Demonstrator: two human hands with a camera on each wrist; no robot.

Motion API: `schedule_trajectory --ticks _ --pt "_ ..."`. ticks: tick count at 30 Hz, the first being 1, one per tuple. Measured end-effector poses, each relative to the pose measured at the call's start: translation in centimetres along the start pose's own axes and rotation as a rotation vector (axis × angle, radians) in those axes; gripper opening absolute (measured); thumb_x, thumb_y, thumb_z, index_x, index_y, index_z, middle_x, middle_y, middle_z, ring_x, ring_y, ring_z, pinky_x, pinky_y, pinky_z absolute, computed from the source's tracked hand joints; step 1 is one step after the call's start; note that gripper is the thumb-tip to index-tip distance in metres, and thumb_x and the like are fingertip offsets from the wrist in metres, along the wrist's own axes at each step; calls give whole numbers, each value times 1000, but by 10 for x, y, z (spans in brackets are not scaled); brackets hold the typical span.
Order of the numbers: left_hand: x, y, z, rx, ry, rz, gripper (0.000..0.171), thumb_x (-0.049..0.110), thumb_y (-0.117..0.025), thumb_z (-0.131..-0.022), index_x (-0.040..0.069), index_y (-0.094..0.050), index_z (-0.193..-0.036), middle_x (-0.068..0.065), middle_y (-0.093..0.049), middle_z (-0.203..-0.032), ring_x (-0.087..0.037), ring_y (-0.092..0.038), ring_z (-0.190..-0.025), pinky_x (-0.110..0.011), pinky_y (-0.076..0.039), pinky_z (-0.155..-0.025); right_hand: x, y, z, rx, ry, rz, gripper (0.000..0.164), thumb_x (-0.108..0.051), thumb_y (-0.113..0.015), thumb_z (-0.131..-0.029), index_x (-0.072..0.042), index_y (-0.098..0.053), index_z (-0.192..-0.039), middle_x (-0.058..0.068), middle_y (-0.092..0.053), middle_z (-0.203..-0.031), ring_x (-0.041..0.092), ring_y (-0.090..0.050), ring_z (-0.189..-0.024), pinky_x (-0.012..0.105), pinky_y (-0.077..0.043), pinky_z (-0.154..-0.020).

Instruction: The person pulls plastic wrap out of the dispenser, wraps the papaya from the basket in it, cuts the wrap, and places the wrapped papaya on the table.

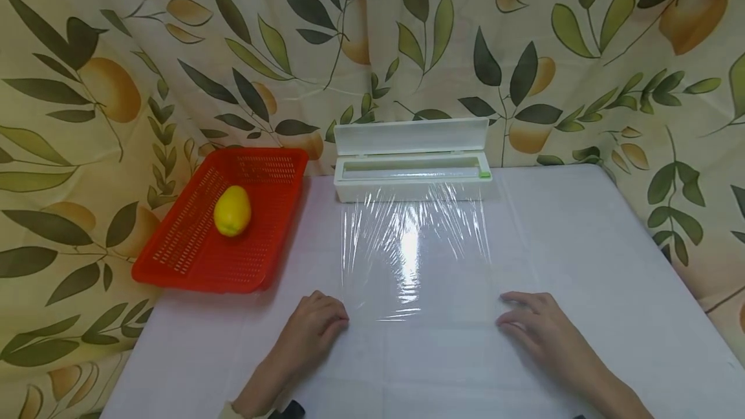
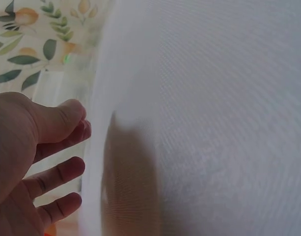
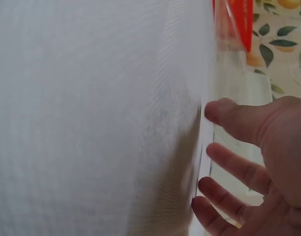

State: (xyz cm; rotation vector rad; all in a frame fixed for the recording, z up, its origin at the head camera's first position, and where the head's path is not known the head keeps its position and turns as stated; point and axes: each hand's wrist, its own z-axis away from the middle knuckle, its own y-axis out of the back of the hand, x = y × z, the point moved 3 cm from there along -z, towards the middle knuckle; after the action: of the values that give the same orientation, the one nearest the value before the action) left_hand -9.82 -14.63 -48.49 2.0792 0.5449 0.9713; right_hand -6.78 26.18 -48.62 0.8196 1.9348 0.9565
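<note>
A sheet of clear plastic wrap [image 1: 413, 244] runs from a white dispenser box [image 1: 412, 173], whose lid stands up, toward me across the white table [image 1: 582, 244]. My left hand [image 1: 317, 323] rests at the sheet's near left corner with loosely bent fingers [image 2: 59, 172]; its thumb [image 2: 62, 118] lies against the forefinger. My right hand [image 1: 532, 323] rests at the near right corner, thumb [image 3: 229, 115] and fingers [image 3: 229, 162] apart, their tips at the film's edge. Neither hand visibly grips anything.
A red slotted tray [image 1: 192, 257] at the table's left holds a yellow lemon [image 1: 232, 211]. A leaf-printed curtain [image 1: 372, 37] hangs behind and around the table. The table's right edge slants toward me past my right hand.
</note>
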Motion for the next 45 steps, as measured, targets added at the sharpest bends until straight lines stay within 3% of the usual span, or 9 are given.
schedule_trajectory --ticks 5,10,13,18,23,27,33,45 --pt "-1 -4 0 -62 76 -23 14 9 -85 -83 19 -76 -85 12 -73 -94 -6 -57 -87 -27 -45 -75 0 -2 0 -46 -55 26 24 -9 -85 -79 -28 -80 -93 1 -69 -125 19 -53 -109 32 -44 -86" --pt "-1 -8 0 -102 103 -34 12 11 -85 -84 19 -77 -85 12 -71 -95 -6 -57 -86 -28 -46 -74 -3 -1 -5 -99 -142 27 3 -23 -82 -87 -24 -81 -90 2 -69 -124 23 -56 -110 48 -49 -86" --pt "-1 -9 0 -102 113 -37 12 10 -85 -83 19 -78 -85 13 -69 -94 -7 -56 -86 -28 -46 -75 -5 0 -8 -133 -210 21 10 -30 -79 -91 -22 -82 -86 3 -69 -124 26 -56 -112 52 -50 -85" --pt "-1 -10 0 -113 128 -43 12 10 -85 -83 19 -78 -85 13 -69 -93 -7 -56 -86 -28 -46 -75 -8 -1 -15 -140 -271 33 9 -28 -83 -86 -26 -79 -78 4 -71 -118 29 -58 -107 52 -51 -79" --pt "0 -11 2 -128 133 -41 9 11 -84 -84 17 -78 -86 12 -69 -94 -8 -56 -86 -29 -46 -75 -9 -4 -18 -145 -281 61 16 -22 -87 -79 -29 -74 -74 6 -72 -115 31 -59 -100 49 -53 -73" --pt "1 -10 1 -144 145 -40 7 12 -83 -85 17 -79 -87 12 -69 -95 -7 -56 -86 -29 -47 -75 -9 -6 -19 -127 -267 74 17 -18 -89 -76 -25 -75 -83 5 -71 -113 30 -58 -97 46 -51 -72" --pt "1 -5 3 -173 187 -29 5 15 -80 -89 18 -81 -93 13 -71 -100 -7 -56 -89 -30 -47 -78 -9 -8 -19 -129 -255 89 26 -20 -90 -75 -19 -77 -98 5 -70 -114 31 -59 -98 48 -50 -76" --pt "-1 3 13 -150 185 59 17 9 -78 -90 16 -82 -104 12 -75 -107 -6 -60 -93 -31 -49 -81 -9 -8 -18 -125 -237 94 26 -20 -89 -76 -18 -77 -99 6 -70 -115 34 -59 -98 50 -51 -73"
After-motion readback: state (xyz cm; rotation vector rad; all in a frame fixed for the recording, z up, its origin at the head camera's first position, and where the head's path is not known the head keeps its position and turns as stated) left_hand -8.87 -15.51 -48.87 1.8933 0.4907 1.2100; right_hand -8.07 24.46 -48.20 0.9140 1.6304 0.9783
